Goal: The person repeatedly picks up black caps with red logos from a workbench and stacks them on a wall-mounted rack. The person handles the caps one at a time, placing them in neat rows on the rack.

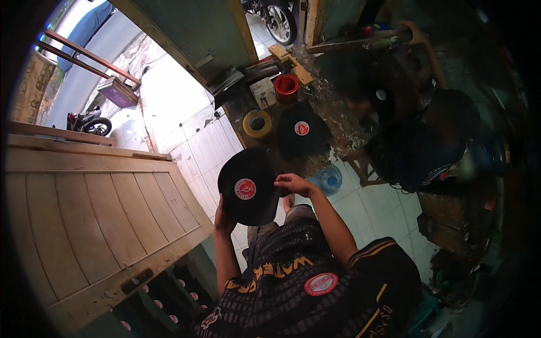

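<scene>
I hold up a black, rounded, cap-like piece (235, 163) with a round red and white emblem in its middle. My left hand (225, 218) grips its lower left edge, with the fingers mostly hidden behind it. At the right edge my right hand (292, 185) is closed in a pinch, its fingertips against the rim. A second black piece (304, 147) with a like emblem lies on the worn workbench (323, 87) just beyond. Next to it are a roll of yellowish tape (249, 125) and a red round container (287, 85).
Across the bench another person (445, 135) in dark clothes sits in shadow. A bluish clear plastic container (329, 180) stands on the tiled floor. To the left is a wooden door (101, 225); below it show several dark pieces with round emblems. Motorcycles (280, 23) stand outside.
</scene>
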`<control>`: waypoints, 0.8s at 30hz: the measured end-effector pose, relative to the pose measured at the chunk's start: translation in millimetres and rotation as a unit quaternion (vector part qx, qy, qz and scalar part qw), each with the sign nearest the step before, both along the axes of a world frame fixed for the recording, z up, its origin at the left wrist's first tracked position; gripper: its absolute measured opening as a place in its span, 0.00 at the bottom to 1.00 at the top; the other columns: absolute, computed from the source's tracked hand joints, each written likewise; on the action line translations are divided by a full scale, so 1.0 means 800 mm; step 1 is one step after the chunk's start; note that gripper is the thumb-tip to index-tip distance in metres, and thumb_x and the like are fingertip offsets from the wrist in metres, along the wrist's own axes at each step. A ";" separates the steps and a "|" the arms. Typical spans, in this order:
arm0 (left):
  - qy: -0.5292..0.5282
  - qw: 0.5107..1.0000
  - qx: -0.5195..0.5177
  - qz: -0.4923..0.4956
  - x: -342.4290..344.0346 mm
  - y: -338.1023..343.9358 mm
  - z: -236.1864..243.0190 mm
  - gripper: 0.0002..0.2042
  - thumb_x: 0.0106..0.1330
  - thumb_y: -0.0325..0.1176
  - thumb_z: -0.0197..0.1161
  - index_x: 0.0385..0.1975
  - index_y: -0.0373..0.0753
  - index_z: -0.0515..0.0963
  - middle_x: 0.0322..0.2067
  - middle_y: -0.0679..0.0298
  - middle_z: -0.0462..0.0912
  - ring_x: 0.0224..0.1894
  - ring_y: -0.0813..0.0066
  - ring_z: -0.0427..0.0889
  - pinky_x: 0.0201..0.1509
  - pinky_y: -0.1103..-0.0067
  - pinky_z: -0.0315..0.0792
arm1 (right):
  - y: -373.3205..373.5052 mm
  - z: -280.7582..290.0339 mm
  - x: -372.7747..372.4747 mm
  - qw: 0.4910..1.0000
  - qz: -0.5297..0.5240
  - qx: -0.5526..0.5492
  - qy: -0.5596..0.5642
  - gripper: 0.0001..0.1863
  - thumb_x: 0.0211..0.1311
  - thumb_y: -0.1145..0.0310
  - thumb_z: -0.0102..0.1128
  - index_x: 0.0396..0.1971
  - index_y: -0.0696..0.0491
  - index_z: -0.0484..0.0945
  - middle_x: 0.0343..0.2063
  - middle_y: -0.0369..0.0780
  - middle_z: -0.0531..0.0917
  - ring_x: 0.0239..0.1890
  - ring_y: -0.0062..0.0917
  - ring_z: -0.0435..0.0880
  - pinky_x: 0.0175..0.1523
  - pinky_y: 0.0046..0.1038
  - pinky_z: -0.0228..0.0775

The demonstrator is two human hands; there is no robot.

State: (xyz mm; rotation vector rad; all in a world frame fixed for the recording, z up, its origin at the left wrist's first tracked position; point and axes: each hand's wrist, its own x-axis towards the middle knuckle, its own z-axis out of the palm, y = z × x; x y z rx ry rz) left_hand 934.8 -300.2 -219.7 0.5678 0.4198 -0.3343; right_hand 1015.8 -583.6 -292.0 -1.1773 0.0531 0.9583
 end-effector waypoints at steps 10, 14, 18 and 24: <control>0.052 0.983 -0.044 0.173 -0.080 0.033 0.040 0.26 0.75 0.49 0.38 0.65 0.39 0.61 0.64 0.59 0.66 0.64 0.61 0.65 0.71 0.66 0.54 | -0.062 -0.156 0.152 0.701 -0.341 -0.611 0.136 0.29 0.47 0.50 0.72 0.40 0.61 0.80 0.39 0.51 0.83 0.44 0.43 0.83 0.50 0.40 0.74; 0.009 0.985 0.055 0.163 -0.092 0.032 0.050 0.28 0.74 0.52 0.38 0.64 0.38 0.62 0.63 0.57 0.66 0.64 0.60 0.66 0.70 0.66 0.57 | -0.056 -0.162 0.165 0.677 -0.342 -0.632 0.157 0.28 0.44 0.54 0.74 0.40 0.60 0.81 0.41 0.50 0.83 0.45 0.41 0.83 0.50 0.38 0.75; 0.210 0.885 0.367 0.196 -0.130 0.052 0.001 0.30 0.74 0.54 0.38 0.60 0.31 0.64 0.58 0.54 0.71 0.59 0.63 0.72 0.63 0.69 0.66 | -0.076 -0.231 0.170 0.740 -0.437 -0.460 0.223 0.18 0.44 0.67 0.74 0.33 0.63 0.82 0.29 0.46 0.85 0.18 0.29 0.81 0.27 0.29 0.73; 0.225 0.824 0.397 0.336 -0.226 0.072 -0.030 0.31 0.74 0.54 0.39 0.58 0.27 0.65 0.56 0.53 0.73 0.55 0.62 0.74 0.59 0.72 0.70 | -0.075 -0.169 0.132 0.700 -0.525 -0.461 -0.148 0.17 0.60 0.62 0.62 0.39 0.63 0.77 0.35 0.45 0.84 0.33 0.33 0.81 0.42 0.35 0.72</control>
